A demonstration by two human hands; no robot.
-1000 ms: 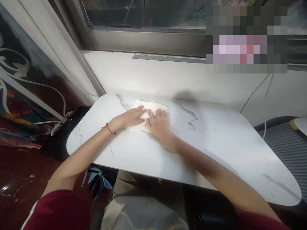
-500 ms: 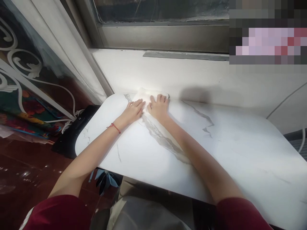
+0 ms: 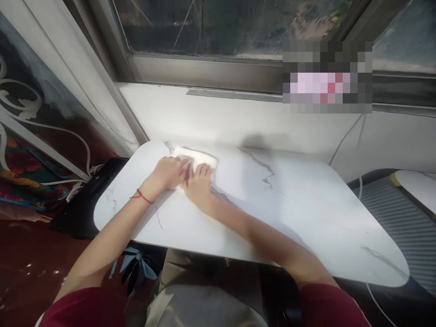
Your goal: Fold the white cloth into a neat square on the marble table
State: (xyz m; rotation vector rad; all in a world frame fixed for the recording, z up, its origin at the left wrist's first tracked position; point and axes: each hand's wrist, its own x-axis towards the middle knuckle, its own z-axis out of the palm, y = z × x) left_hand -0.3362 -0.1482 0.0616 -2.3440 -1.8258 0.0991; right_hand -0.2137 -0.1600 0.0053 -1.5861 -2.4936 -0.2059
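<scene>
A white cloth [image 3: 203, 160] lies near the far left corner of a white marble-patterned table [image 3: 306, 204]. Both of my hands rest on it side by side. My left hand [image 3: 169, 172], with a red string round its wrist, presses down on the cloth's left part with fingers bent. My right hand [image 3: 198, 182] lies just to its right, fingers together and flat on the cloth. Most of the cloth is hidden beneath the hands.
A white wall and a window sill [image 3: 235, 95] run behind the table. A black object [image 3: 85, 200] with white cables sits on the floor at the left. White cables [image 3: 344, 136] hang at the right above a grey ribbed surface [image 3: 398, 218].
Both hands and the cloth have slid back from the table's far edge toward me and a little to the left. The view has shifted as well.
</scene>
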